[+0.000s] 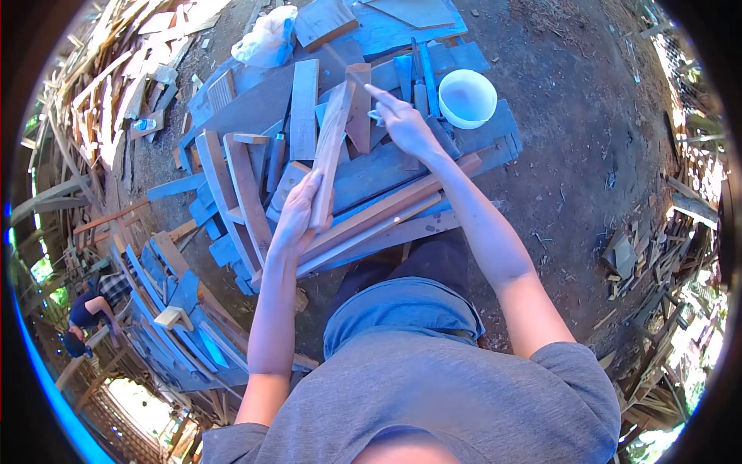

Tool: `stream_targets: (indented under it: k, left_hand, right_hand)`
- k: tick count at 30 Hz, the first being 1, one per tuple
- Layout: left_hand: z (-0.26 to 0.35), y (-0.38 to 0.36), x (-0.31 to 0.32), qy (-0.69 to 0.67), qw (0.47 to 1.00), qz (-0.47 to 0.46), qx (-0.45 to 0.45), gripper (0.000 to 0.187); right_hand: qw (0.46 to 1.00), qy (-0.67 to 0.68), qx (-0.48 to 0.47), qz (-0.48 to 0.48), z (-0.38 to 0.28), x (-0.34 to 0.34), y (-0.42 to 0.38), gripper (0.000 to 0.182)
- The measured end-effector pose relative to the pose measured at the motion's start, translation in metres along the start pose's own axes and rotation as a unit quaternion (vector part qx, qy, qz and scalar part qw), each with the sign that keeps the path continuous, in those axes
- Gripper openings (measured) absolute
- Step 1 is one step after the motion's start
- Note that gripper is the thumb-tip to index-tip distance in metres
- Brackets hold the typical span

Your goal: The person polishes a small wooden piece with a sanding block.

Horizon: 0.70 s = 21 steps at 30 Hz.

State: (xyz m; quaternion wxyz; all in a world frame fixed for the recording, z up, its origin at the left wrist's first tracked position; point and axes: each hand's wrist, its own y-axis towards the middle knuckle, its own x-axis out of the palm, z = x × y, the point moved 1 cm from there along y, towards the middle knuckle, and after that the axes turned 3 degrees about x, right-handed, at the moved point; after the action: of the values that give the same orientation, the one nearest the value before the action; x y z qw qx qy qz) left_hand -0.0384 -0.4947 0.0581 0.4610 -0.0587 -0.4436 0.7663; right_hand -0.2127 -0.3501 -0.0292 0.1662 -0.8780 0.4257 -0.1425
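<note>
My left hand point(300, 210) is wrapped round the near end of a pale wooden bar point(335, 138), which tilts up and away from me over the bench. My right hand point(400, 124) is closed at the bar's far end, index finger stretched forward. From that hand a thin, blade-like tool point(338, 57) points up and left, partly blurred; its exact kind does not show. Below the fingers lies a reddish-brown wood block point(359, 112). A pale upright board point(304, 108) is left of the held bar.
A white bucket point(468, 99) stands right of several hand tools point(421, 77). A white plastic bag point(265, 37) sits at the back left. Long wooden beams point(379, 216) lie along the bench's near side. Scrap wood point(100, 85) is heaped left; another person point(89, 311) bends at far left.
</note>
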Motion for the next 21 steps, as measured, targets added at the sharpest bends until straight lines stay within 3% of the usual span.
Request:
stream_targets:
  k: [1,2,3,4,5,8,10,12,15,17,19,21]
  left_hand:
    - [-0.003,0.001,0.003,-0.002,1.0,-0.001,-0.001,0.029]
    - [-0.005,0.003,0.004,-0.031,0.999,-0.008,0.003,0.029]
    - [-0.005,0.005,0.005,-0.059,0.998,-0.016,0.009,0.029]
    - [-0.012,0.014,-0.011,-0.162,0.98,-0.112,-0.004,0.03]
    - [-0.009,0.017,-0.012,-0.163,0.981,-0.11,-0.003,0.03]
    - [-0.006,0.016,-0.013,-0.157,0.987,-0.015,-0.042,0.028]
    - [-0.011,0.013,-0.019,-0.155,0.986,-0.028,-0.052,0.027]
    - [-0.02,0.012,-0.028,-0.127,0.989,-0.07,-0.043,0.028]
    - [-0.022,0.011,-0.027,-0.156,0.985,-0.059,-0.048,0.03]
    - [-0.021,0.011,-0.028,-0.17,0.983,-0.051,-0.05,0.032]
    - [-0.019,0.01,-0.028,-0.14,0.989,0.013,-0.05,0.03]
    - [-0.02,0.011,-0.031,-0.197,0.979,-0.001,-0.053,0.029]
  right_hand:
    - [0.983,-0.155,-0.093,0.035,0.019,0.004,0.008,0.044]
    - [0.932,-0.305,-0.183,0.068,0.028,0.008,0.011,0.045]
    - [0.942,-0.303,-0.129,0.066,0.017,0.014,-0.003,0.046]
    - [0.949,-0.3,-0.073,0.061,0.002,0.024,-0.03,0.047]
    - [0.936,-0.342,-0.074,0.034,-0.005,0.037,-0.057,0.052]
    - [0.953,-0.271,-0.134,-0.01,-0.003,0.066,-0.127,0.057]
    - [0.951,-0.278,-0.135,-0.01,-0.002,0.066,-0.125,0.055]
    - [0.962,-0.261,-0.078,-0.021,-0.001,0.056,-0.089,0.053]
    - [0.953,-0.299,-0.048,0.005,0.007,0.059,-0.057,0.05]
    - [0.933,-0.35,-0.077,-0.028,-0.007,0.073,-0.085,0.051]
    - [0.946,-0.284,-0.149,-0.04,-0.006,0.082,-0.112,0.052]
    - [0.941,-0.295,-0.161,-0.048,-0.012,0.08,-0.108,0.051]
